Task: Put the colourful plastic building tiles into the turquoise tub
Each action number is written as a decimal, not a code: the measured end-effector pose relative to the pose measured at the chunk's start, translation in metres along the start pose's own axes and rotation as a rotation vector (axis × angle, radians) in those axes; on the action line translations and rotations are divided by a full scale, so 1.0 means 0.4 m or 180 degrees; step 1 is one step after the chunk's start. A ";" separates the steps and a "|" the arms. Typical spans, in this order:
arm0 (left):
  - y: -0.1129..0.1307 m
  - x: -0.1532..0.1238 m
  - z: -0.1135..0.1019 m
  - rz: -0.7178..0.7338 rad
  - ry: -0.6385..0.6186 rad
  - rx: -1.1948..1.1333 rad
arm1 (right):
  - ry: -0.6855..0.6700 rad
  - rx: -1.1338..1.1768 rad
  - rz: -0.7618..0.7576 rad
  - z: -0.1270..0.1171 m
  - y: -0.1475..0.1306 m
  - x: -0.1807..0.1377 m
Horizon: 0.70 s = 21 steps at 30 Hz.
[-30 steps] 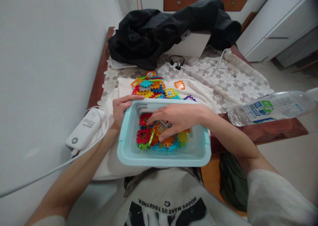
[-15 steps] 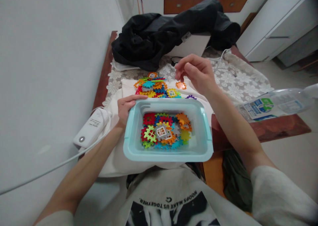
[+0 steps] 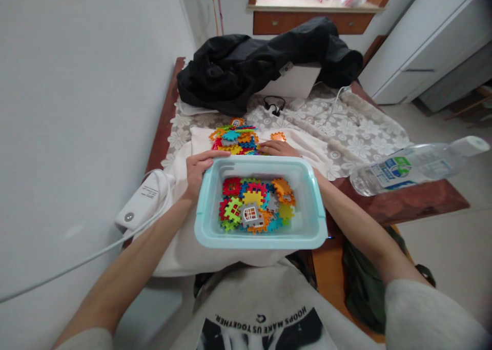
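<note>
A light blue plastic bin (image 3: 261, 241) is tilted toward me above the white cloth. Inside lie several colourful interlocking plastic building pieces (image 3: 253, 199), some with window grids. My left hand (image 3: 198, 173) grips the bin at its far left corner, fingers along the rim. Behind the far rim, my right hand (image 3: 280, 148) reaches left with its fingers stretched out at the right side of a loose pile of the same pieces (image 3: 234, 136). The rim hides its lower part. Just beyond it lies an orange piece (image 3: 278, 137).
A clear bottle (image 3: 411, 168) lies on the right of the table. At the left is a white device with a cable (image 3: 144, 201). Black clothing (image 3: 246, 68) covers the back, with black earphones (image 3: 274, 105) before it. A dark green bag (image 3: 361, 278) is low at right.
My right hand has come down from above the table to the pile behind the bin. My left hand still grips the bin. The view has tilted up slightly.
</note>
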<state>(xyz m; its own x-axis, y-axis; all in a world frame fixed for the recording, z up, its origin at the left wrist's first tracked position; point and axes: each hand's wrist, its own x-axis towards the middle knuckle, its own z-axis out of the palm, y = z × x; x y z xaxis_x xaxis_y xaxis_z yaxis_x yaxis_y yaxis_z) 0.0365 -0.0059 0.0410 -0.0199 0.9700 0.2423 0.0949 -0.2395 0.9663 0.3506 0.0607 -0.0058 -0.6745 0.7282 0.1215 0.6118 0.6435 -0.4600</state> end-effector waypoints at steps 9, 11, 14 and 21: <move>-0.001 0.001 -0.001 0.0123 -0.0023 0.0003 | 0.0106 -0.0405 -0.0055 -0.040 -0.030 -0.025; -0.004 0.000 -0.003 0.0108 -0.0027 0.0021 | 0.0140 -0.0534 0.0094 -0.051 -0.032 -0.036; -0.008 -0.002 -0.005 0.0068 -0.0019 0.0030 | -0.0006 -0.0561 0.0250 -0.051 -0.020 -0.045; -0.020 0.000 -0.010 0.0194 -0.0043 0.0062 | 0.0140 -0.0271 0.0108 -0.001 0.048 -0.025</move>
<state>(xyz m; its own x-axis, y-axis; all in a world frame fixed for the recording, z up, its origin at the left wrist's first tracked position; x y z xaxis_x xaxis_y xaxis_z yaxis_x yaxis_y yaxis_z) 0.0316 -0.0042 0.0335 -0.0001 0.9541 0.2994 0.1150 -0.2974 0.9478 0.3693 0.0659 -0.0154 -0.6352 0.7583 0.1465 0.6681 0.6347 -0.3884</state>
